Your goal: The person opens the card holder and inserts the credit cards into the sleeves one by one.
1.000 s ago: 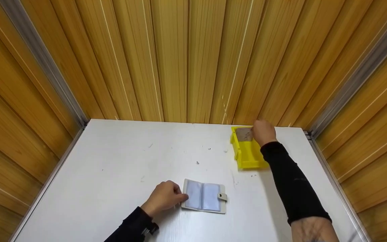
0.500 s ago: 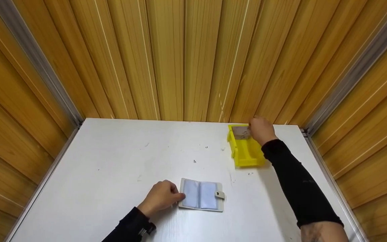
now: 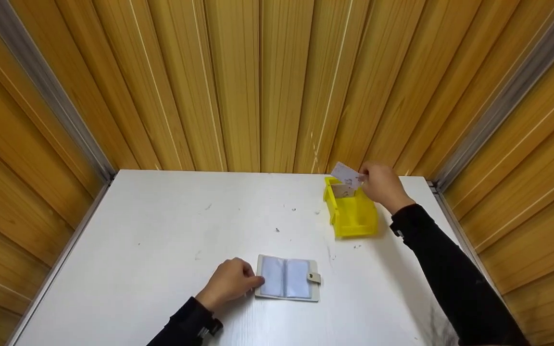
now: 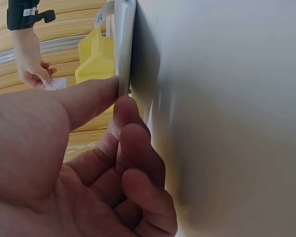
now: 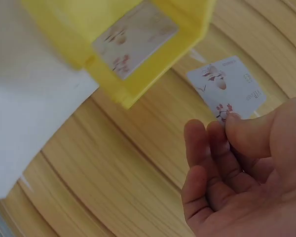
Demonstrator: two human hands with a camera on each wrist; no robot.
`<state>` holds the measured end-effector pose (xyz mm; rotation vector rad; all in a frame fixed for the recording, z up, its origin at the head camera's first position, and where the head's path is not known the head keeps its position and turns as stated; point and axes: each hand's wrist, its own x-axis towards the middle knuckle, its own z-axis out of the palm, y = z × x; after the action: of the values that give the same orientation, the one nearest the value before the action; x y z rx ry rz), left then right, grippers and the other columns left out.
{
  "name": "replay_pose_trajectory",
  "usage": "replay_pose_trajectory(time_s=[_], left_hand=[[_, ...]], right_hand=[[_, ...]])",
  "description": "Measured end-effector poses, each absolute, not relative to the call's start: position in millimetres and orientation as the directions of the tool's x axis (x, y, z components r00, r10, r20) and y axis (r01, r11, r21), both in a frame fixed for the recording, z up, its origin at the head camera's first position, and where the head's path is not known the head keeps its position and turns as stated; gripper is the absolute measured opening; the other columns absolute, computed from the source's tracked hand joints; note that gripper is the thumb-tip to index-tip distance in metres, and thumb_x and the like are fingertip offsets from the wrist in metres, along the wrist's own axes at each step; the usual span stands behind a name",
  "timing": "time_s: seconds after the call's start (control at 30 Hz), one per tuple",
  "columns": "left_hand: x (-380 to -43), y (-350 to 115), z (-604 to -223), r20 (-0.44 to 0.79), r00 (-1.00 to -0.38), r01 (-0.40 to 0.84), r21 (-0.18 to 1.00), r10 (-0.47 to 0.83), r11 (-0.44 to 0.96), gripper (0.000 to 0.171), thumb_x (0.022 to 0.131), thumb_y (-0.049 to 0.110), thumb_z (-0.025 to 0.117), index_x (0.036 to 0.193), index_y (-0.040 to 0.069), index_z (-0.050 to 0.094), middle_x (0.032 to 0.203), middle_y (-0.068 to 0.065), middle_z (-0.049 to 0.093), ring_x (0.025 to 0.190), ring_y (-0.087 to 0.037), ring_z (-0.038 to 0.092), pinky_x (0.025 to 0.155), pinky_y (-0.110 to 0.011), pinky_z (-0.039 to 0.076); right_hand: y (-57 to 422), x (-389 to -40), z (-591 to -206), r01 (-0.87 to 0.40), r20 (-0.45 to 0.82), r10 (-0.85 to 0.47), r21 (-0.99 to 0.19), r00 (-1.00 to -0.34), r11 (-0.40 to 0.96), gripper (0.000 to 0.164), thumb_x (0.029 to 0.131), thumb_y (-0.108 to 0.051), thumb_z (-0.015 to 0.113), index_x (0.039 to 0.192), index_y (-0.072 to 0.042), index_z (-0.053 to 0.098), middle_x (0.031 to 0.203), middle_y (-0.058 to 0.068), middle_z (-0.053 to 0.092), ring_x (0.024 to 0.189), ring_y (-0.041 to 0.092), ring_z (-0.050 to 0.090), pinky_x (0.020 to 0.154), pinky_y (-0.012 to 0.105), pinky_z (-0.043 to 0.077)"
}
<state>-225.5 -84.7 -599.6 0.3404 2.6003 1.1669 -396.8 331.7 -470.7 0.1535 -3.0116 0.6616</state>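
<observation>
My left hand pinches the left edge of a card holder between thumb and index finger. The holder lies open on the table, with clear sleeves showing and a snap tab on its right side. In the left wrist view the card holder appears edge-on. At the back right, my right hand pinches a white printed card by its corner, above the yellow bin. Another printed card leans against the bin's back wall in the right wrist view.
The white table has small dark scuffs on its surface. Wood-patterned panels rise directly behind the bin and along both sides, with grey metal posts at the corners.
My right hand has lifted a card up out of the yellow bin, and another card shows behind it. My left hand keeps its hold on the card holder.
</observation>
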Motion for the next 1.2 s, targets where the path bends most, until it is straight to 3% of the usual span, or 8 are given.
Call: replay_pose_trajectory(time_s=[0.47, 0.63, 0.9, 1.2], left_hand=[[-230.5, -83.5, -600.7, -0.167, -0.934, 0.086, 0.755, 0.317, 0.650, 0.031, 0.095, 0.034, 0.082, 0.071, 0.014, 0.074, 0.061, 0.005, 0.069, 0.049, -0.007, 0.056, 0.052, -0.026, 0.044], [-230.8, -84.8, -601.3, -0.174, -0.935, 0.073, 0.758, 0.309, 0.648, 0.031, 0.095, 0.033, 0.083, 0.071, 0.014, 0.074, 0.060, 0.004, 0.069, 0.048, -0.008, 0.057, 0.051, -0.026, 0.045], [-229.9, -85.4, -598.4, -0.182, -0.932, 0.075, 0.750, 0.314, 0.657, 0.031, 0.096, 0.033, 0.081, 0.071, 0.015, 0.074, 0.064, 0.004, 0.071, 0.053, -0.010, 0.060, 0.055, -0.028, 0.048], [-230.0, -82.9, -597.3, -0.192, -0.935, 0.061, 0.741, 0.299, 0.669, 0.030, 0.096, 0.033, 0.082, 0.072, 0.016, 0.074, 0.065, 0.003, 0.071, 0.053, -0.010, 0.059, 0.054, -0.027, 0.047]], right_hand=[[286.6, -346.5, -461.4, -0.074, -0.051, -0.134, -0.619, -0.990, 0.782, 0.017, 0.114, -0.020, 0.061, 0.117, -0.006, 0.070, 0.132, 0.020, 0.074, 0.110, 0.033, 0.070, 0.086, 0.034, 0.058], [266.0, -326.5, -472.3, -0.098, -0.105, -0.222, -0.663, -0.969, 0.742, 0.015, 0.112, -0.017, 0.062, 0.108, -0.006, 0.071, 0.120, 0.016, 0.076, 0.098, 0.026, 0.065, 0.074, 0.029, 0.050], [232.3, -284.8, -509.2, -0.143, -0.193, -0.348, -0.658, -0.917, 0.739, 0.013, 0.105, -0.015, 0.069, 0.097, -0.011, 0.078, 0.090, 0.002, 0.074, 0.079, 0.017, 0.061, 0.071, 0.030, 0.052], [219.4, -256.1, -538.6, -0.030, -0.280, -0.259, -0.624, -0.924, 0.781, 0.014, 0.100, -0.018, 0.074, 0.089, -0.011, 0.079, 0.085, 0.001, 0.071, 0.075, 0.017, 0.061, 0.063, 0.028, 0.048]])
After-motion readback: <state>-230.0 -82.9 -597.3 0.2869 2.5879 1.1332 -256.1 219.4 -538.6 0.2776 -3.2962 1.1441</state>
